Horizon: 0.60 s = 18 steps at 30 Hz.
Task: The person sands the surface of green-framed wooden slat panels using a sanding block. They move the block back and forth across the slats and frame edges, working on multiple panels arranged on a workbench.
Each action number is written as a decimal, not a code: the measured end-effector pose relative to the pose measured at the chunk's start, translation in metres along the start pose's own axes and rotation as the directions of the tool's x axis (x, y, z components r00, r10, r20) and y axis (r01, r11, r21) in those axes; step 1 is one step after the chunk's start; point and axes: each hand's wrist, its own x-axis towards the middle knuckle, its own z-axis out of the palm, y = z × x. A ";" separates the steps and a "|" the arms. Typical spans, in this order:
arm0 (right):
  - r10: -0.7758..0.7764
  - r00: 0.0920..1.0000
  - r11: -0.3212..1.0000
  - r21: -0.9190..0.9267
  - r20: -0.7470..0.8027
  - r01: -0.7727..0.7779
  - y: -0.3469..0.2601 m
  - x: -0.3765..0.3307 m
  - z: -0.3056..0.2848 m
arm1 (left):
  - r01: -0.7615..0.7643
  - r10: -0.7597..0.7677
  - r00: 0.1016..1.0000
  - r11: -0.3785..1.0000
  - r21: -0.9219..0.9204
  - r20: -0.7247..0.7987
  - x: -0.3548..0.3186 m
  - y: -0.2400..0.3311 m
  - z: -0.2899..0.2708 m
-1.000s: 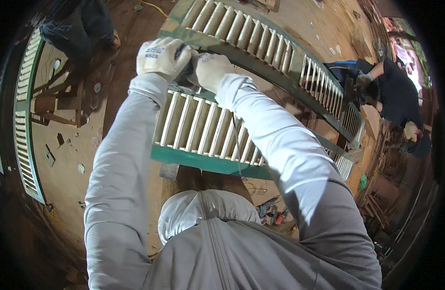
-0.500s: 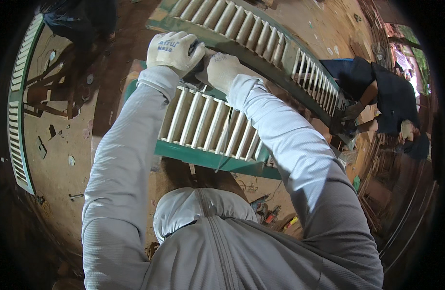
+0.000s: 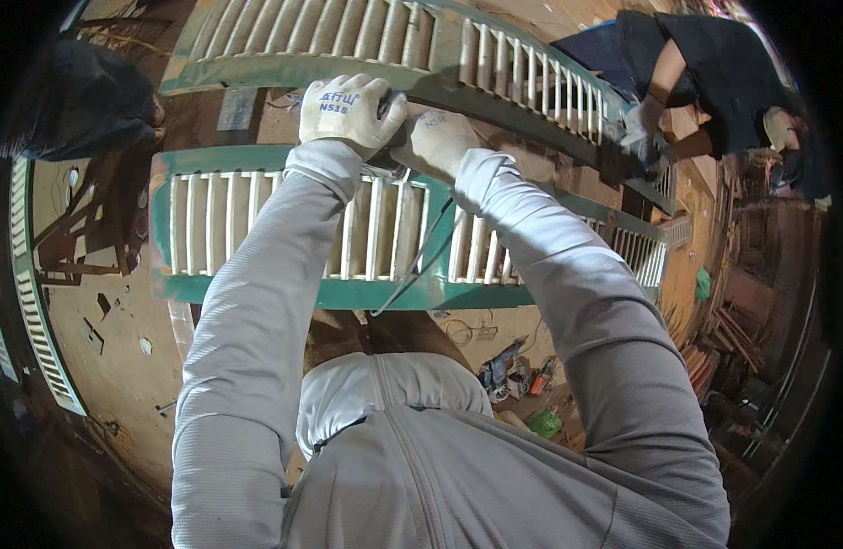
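Note:
Both my hands wear white work gloves and sit together at the far rail of a green louvered shutter (image 3: 440, 296) with bare, pale slats. My left hand (image 3: 350, 114) is closed, fingers curled over the top of a corded hand tool (image 3: 383, 166). Close against it on the right, my right hand (image 3: 436, 146) is also closed on the tool. Only a dark and metallic bit of the tool shows beneath the gloves, so its exact kind is hidden. Its dark cord (image 3: 421, 261) hangs across the slats and over the near rail.
A second louvered shutter (image 3: 385, 75) lies beyond mine, where a co-worker (image 3: 714, 82) bends at its right end. Another person's dark clothing (image 3: 83, 101) shows at far left, near an upright shutter (image 3: 39, 311). Power tools (image 3: 504, 366) and a green bag (image 3: 544, 422) lie on the floor.
The view has turned and shifted, showing more of the near shutter's left end. My hands have moved right along its far rail, still closed on the tool.

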 end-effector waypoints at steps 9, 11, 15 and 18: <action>-0.084 0.994 0.995 0.043 -0.077 0.087 0.037 -0.024 0.007 | -0.024 0.024 0.999 1.000 -0.004 -0.030 0.003 0.035 0.018; -0.072 0.993 0.996 0.037 -0.088 0.076 0.022 -0.019 0.002 | 0.008 -0.007 0.999 1.000 0.027 -0.048 -0.002 0.025 0.014; -0.042 0.999 0.995 -0.087 -0.011 0.040 -0.022 -0.002 -0.020 | 0.049 -0.047 0.996 0.999 0.014 -0.078 -0.013 -0.014 -0.001; -0.090 0.996 0.991 -0.102 -0.014 0.088 -0.052 0.022 -0.019 | 0.089 -0.086 0.990 0.996 0.019 -0.108 -0.020 -0.046 -0.011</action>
